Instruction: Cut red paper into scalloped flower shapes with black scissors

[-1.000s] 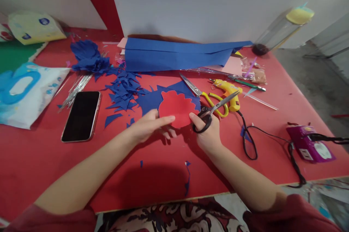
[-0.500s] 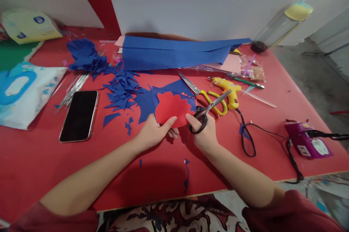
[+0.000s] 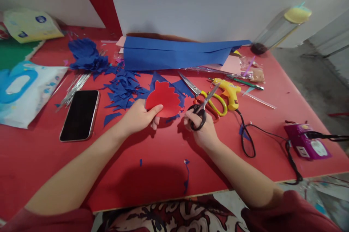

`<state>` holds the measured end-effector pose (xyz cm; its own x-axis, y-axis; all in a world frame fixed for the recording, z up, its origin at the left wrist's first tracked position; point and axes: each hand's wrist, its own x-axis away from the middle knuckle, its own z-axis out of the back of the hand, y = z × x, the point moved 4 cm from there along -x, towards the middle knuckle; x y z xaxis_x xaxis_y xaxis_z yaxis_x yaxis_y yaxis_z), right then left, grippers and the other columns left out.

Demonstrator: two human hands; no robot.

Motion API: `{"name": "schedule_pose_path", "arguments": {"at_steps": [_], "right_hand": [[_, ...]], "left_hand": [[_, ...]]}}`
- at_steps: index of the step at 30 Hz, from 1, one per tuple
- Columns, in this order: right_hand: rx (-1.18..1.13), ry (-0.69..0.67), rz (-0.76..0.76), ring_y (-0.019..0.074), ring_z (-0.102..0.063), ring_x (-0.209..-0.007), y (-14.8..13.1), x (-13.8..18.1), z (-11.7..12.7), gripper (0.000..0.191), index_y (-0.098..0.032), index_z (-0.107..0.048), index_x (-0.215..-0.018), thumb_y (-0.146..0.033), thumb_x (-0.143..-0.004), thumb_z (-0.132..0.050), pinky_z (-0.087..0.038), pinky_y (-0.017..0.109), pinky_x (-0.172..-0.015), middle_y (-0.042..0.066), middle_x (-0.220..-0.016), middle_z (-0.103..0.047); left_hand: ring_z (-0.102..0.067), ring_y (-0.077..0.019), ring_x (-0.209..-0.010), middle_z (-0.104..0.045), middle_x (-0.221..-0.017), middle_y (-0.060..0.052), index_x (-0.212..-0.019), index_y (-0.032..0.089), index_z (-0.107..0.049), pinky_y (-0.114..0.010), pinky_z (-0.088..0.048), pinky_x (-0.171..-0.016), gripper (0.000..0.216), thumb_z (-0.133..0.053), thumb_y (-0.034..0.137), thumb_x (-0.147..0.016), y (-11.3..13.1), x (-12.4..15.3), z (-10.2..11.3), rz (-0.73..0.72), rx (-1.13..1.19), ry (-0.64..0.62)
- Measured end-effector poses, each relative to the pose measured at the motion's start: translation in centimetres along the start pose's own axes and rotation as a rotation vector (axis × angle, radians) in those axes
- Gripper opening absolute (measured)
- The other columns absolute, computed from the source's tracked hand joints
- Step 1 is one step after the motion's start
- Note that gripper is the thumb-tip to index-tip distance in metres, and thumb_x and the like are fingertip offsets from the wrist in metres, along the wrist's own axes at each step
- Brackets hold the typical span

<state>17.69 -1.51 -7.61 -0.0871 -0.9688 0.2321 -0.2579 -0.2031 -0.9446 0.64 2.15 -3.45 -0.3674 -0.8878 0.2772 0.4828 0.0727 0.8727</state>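
Note:
Pinched between the thumb and fingers of my left hand (image 3: 144, 117) is a red cut-out (image 3: 163, 99) with a scalloped edge. My right hand (image 3: 203, 128) is closed around small black-handled scissors (image 3: 200, 112), whose blades point up and to the right, apart from the cut-out. Blue sheet scraps (image 3: 155, 79) lie behind the red piece. Just beyond my right hand rest larger scissors (image 3: 215, 101) with yellow and red handles, and a yellow glue gun (image 3: 230, 94).
A pile of blue scraps (image 3: 125, 86), a blue petal bunch (image 3: 87, 56) and a phone (image 3: 80, 116) lie to the left. Folded blue sheets (image 3: 174, 54) lie along the wall. At the right are a purple power strip (image 3: 307, 139) with black cords and a clear tube (image 3: 278, 28).
My left hand has moved left and slightly up with the red cut-out, turning it. The cut-out is now away from the scissors. My right hand stays nearly in place, with the scissors tilted more upright.

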Motion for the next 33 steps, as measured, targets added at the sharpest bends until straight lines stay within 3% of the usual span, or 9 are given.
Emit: {"name": "schedule_pose_path", "arguments": {"at_steps": [3, 7, 14, 21, 27, 33], "right_hand": [[0.011, -0.178, -0.108, 0.0050, -0.034, -0.035, 0.4, 0.2, -0.7, 0.030, -0.015, -0.053, -0.057, -0.039, -0.071, -0.063, -0.024, 0.020, -0.036, -0.004, -0.045, -0.048], [0.056, -0.480, -0.190, 0.0060, -0.040, -0.037, 0.7, 1.1, -1.6, 0.045, -0.015, -0.054, -0.064, -0.059, -0.067, -0.062, -0.025, 0.020, -0.034, -0.003, -0.051, -0.050], [0.128, -0.790, -0.222, 0.0064, -0.036, -0.039, 0.4, 2.1, -2.3, 0.054, -0.017, -0.050, -0.063, -0.070, -0.073, -0.050, -0.027, 0.020, -0.037, -0.003, -0.052, -0.045], [0.245, -0.849, -0.102, 0.0082, -0.038, -0.045, -0.7, 2.2, -2.8, 0.058, -0.019, -0.042, -0.055, -0.074, -0.074, -0.043, -0.032, 0.022, -0.044, -0.003, -0.051, -0.040], [0.239, -0.863, -0.086, 0.0085, -0.037, -0.048, -0.6, 2.2, -2.7, 0.056, -0.019, -0.041, -0.059, -0.072, -0.076, -0.043, -0.030, 0.023, -0.045, -0.003, -0.055, -0.040], [0.262, -0.882, -0.087, 0.0085, -0.036, -0.047, -0.5, 2.2, -2.7, 0.056, -0.018, -0.042, -0.061, -0.072, -0.075, -0.044, -0.029, 0.023, -0.046, -0.003, -0.056, -0.041]], "left_hand": [[-0.052, -0.0103, -0.040, -0.055, -0.039, 0.000, -0.045, 0.016, -0.052, -0.022, -0.045, -0.051, 0.042, -0.047, 0.030, -0.084, 0.1, 0.0, 1.6, -0.042, -0.061, 0.116], [-0.049, -0.0094, -0.037, -0.052, -0.041, 0.002, -0.048, 0.017, -0.050, -0.022, -0.041, -0.045, 0.037, -0.049, 0.029, -0.084, -0.3, 0.2, 3.0, -0.055, 0.036, 0.252], [-0.048, -0.0103, -0.037, -0.050, -0.041, 0.002, -0.051, 0.018, -0.050, -0.023, -0.040, -0.040, 0.037, -0.050, 0.035, -0.084, -0.1, 0.7, 3.6, -0.044, 0.088, 0.236], [-0.049, -0.0089, -0.036, -0.049, -0.037, 0.004, -0.052, 0.018, -0.047, -0.019, -0.042, -0.043, 0.031, -0.051, 0.029, -0.081, 1.0, 1.1, 3.4, 0.041, -0.006, 0.138], [-0.052, -0.0107, -0.038, -0.048, -0.034, 0.003, -0.048, 0.019, -0.047, -0.020, -0.044, -0.047, 0.036, -0.051, 0.035, -0.080, 0.7, 1.0, 3.2, 0.057, -0.072, 0.004], [-0.046, -0.0093, -0.033, -0.047, -0.032, 0.004, -0.045, 0.020, -0.045, -0.020, -0.041, -0.043, 0.038, -0.052, 0.036, -0.079, 0.8, 1.3, 3.2, 0.120, -0.156, -0.017]]}}
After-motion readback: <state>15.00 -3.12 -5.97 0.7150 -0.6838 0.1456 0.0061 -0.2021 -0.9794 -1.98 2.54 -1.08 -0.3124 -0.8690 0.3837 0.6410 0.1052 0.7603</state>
